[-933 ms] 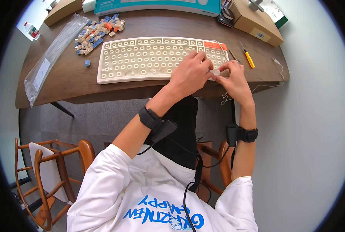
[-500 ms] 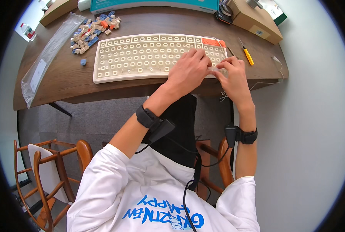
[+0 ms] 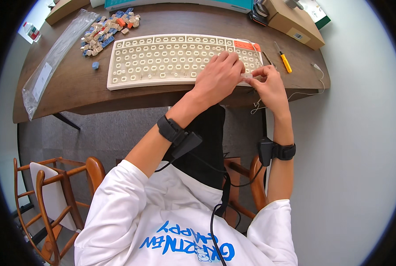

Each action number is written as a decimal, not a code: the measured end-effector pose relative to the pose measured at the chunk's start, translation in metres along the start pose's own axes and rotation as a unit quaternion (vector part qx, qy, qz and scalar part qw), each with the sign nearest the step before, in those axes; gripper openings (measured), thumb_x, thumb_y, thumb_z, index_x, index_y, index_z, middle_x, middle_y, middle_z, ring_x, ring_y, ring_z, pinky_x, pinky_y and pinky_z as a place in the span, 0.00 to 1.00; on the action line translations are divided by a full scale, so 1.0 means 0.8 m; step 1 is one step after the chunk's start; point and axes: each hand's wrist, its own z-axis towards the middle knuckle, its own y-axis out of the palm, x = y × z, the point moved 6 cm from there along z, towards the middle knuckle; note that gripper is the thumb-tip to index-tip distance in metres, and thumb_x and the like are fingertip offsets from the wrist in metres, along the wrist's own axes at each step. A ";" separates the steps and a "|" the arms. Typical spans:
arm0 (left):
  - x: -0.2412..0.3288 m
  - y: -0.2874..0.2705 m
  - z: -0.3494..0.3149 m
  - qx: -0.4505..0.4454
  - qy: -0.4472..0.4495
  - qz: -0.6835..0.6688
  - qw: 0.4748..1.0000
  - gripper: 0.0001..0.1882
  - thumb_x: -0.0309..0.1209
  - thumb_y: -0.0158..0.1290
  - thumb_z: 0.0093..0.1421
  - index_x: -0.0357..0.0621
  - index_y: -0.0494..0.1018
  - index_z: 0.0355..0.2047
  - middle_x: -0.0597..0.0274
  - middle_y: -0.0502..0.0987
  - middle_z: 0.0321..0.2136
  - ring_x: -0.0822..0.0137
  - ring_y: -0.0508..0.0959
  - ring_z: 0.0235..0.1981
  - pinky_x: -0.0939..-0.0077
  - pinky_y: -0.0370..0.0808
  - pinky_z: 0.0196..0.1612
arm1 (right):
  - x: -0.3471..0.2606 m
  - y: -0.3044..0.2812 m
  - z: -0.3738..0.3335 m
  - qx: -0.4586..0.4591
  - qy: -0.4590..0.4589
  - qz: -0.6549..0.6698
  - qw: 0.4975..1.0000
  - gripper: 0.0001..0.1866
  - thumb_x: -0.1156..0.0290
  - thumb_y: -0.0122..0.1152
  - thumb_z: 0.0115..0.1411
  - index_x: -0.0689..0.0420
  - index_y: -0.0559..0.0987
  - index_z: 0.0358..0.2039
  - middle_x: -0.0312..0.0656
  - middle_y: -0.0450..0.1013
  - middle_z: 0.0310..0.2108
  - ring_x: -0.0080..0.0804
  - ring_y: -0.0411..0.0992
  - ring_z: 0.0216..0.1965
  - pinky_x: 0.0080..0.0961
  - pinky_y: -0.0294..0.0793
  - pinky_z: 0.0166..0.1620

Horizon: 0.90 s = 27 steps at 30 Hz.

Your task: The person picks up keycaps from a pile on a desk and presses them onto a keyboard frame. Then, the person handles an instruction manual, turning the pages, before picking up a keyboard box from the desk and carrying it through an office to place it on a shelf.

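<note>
While left hand (image 3: 220, 74) and right hand (image 3: 270, 86) pinch a pale piece (image 3: 247, 76), apparently positioning it at the keyboard (image 3: 167, 60), steadiness seems needed next.

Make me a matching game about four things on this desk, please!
1. keyboard
2. keycap heap
3. screwdriver
4. plastic bag

A. has a yellow handle
B. see-through, on the desk's left side
C. partly hidden by the left hand
D. mixes cream, blue and orange pieces

Right pairs: 1-C, 2-D, 3-A, 4-B.
</note>
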 end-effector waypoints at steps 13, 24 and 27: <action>-0.006 -0.002 0.002 0.017 -0.010 -0.045 0.999 0.10 0.35 0.57 0.61 0.42 0.73 0.35 0.57 0.73 0.37 0.55 0.73 0.44 0.63 0.71 0.48 | -0.027 -0.010 0.009 -0.037 0.011 0.044 0.998 0.12 0.71 0.69 0.54 0.66 0.79 0.34 0.42 0.77 0.31 0.25 0.74 0.31 0.22 0.74 0.38; -0.013 -0.008 0.004 0.044 -0.066 -0.120 0.990 0.11 0.35 0.63 0.56 0.40 0.78 0.31 0.58 0.76 0.30 0.56 0.77 0.38 0.63 0.74 0.42 | -0.026 0.006 -0.005 0.075 -0.021 0.198 0.977 0.09 0.77 0.66 0.58 0.68 0.79 0.38 0.43 0.78 0.36 0.27 0.78 0.36 0.22 0.78 0.41; -0.012 -0.007 0.003 0.034 -0.052 -0.119 0.991 0.09 0.33 0.63 0.55 0.40 0.78 0.31 0.58 0.77 0.30 0.57 0.77 0.38 0.64 0.74 0.42 | -0.013 0.011 -0.011 0.065 -0.050 0.194 0.978 0.09 0.78 0.65 0.58 0.67 0.80 0.39 0.42 0.78 0.40 0.27 0.78 0.38 0.22 0.78 0.43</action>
